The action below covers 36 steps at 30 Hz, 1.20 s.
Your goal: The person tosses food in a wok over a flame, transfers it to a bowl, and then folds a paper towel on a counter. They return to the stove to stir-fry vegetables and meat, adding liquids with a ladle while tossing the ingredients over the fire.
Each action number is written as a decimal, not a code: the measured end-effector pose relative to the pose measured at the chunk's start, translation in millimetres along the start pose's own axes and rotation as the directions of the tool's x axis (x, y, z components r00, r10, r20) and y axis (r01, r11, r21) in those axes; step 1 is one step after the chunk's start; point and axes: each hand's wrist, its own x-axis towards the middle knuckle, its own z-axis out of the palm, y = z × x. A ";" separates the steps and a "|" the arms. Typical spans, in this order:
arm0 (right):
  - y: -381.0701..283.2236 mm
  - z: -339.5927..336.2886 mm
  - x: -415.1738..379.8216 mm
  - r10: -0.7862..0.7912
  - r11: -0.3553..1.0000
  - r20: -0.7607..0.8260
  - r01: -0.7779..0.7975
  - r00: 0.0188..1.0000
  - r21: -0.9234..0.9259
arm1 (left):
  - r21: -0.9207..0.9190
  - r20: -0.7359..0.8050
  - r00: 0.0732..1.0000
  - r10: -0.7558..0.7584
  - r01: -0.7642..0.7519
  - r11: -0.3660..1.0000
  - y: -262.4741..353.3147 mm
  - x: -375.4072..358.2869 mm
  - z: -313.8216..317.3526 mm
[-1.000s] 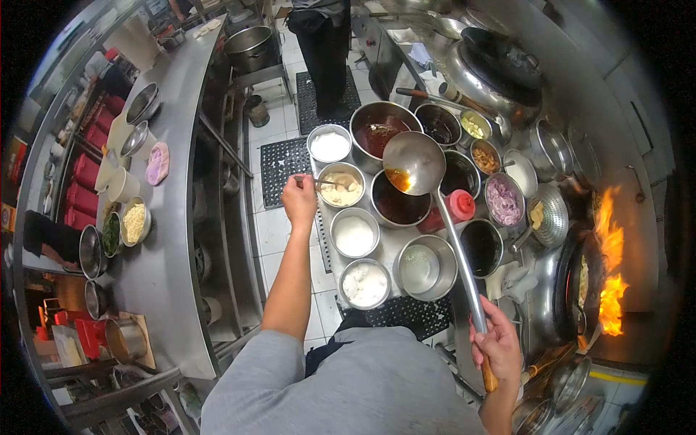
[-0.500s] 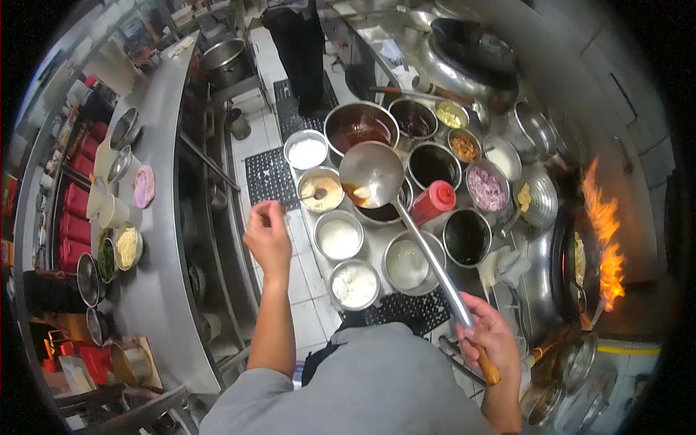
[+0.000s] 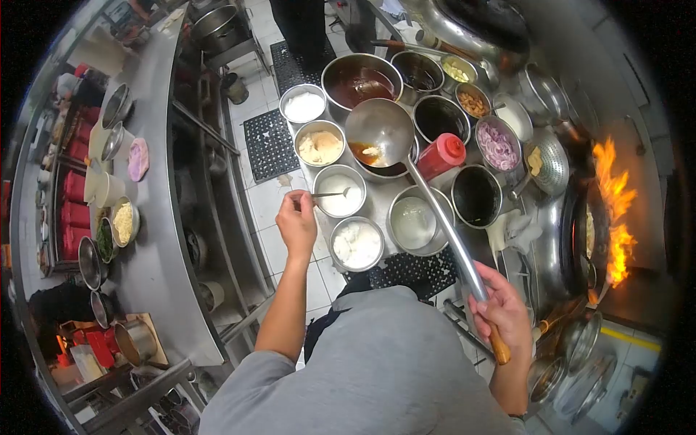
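My left hand [image 3: 296, 221] pinches the handle of a small spoon [image 3: 332, 194], whose tip is in a steel bowl of white seasoning [image 3: 339, 206]. In my right hand [image 3: 500, 308] is the wooden-ended handle of a large steel ladle [image 3: 380, 130]. Brown liquid and a pale lump lie in the ladle's bowl, which hangs over the pots. Left of the ladle stands a bowl of tan paste [image 3: 320, 143]. Nearer me is another bowl of white powder [image 3: 357, 244]. A red squeeze bottle [image 3: 441, 155] leans right of the ladle.
Flames [image 3: 616, 210] rise beside a wok [image 3: 574, 225] at the right. Bowls of chopped onion [image 3: 498, 143] and dark sauce [image 3: 476, 196] stand nearby. A long steel counter [image 3: 163, 217] runs along the left. A person in dark trousers [image 3: 301, 29] stands at the top.
My left hand has moved right, and the small spoon is now in it, moved from the tan paste to the white seasoning. The ladle stays in my right hand.
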 end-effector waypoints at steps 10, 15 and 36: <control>-4.9 -30.5 -38.3 0.018 0.998 -0.056 -0.022 0.998 -0.064 | -0.411 -0.070 0.973 -0.220 0.172 0.895 26.9 1.8 -42.5; -0.4 -57.3 -47.0 0.085 0.996 0.082 -0.083 0.993 -0.026 | -0.122 -0.333 0.937 0.100 -0.148 0.981 82.2 -30.0 -61.9; 15.5 -134.3 -65.1 0.028 0.998 0.144 -0.019 0.989 -0.062 | 0.030 -0.131 0.991 -0.035 0.039 0.999 16.4 -135.4 -14.1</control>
